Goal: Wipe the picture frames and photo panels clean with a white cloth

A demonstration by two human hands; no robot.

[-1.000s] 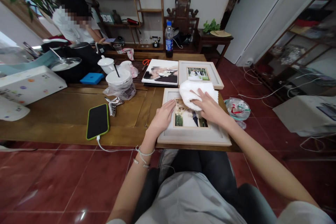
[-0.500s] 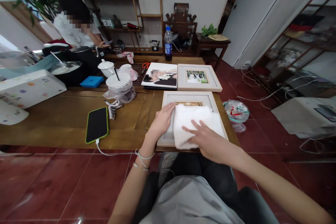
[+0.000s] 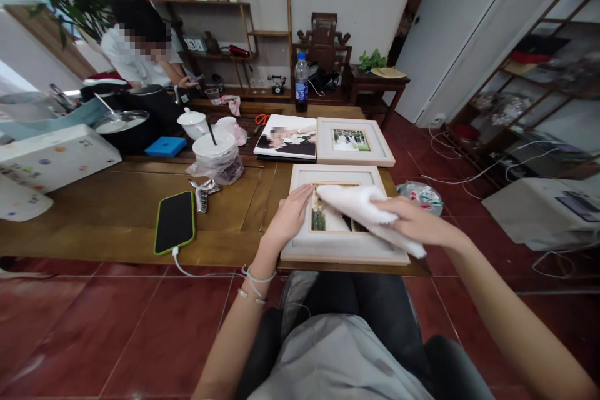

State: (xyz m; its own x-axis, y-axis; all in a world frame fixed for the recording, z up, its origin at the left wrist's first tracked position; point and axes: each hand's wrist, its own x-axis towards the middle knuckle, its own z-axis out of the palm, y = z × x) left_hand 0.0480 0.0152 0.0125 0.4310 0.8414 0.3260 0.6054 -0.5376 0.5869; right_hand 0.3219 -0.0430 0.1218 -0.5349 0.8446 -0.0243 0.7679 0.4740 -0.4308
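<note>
Fluffy cloth [image 3: 352, 201] has bunched up, gripped by right hand [image 3: 418, 220]; left hand [image 3: 289, 214] lies flat on rectangular frame [image 3: 328, 256].

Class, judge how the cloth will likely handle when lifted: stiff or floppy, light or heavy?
The cloth is probably floppy: it bunches in folds at the right hand, a loose end reaching past the near frame. It seems light, as one hand holds it.

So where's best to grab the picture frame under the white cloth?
Probably grip the picture frame by its left and right rims, one hand from each side: it lies flat and broad, with the left hand on its left part.
</note>
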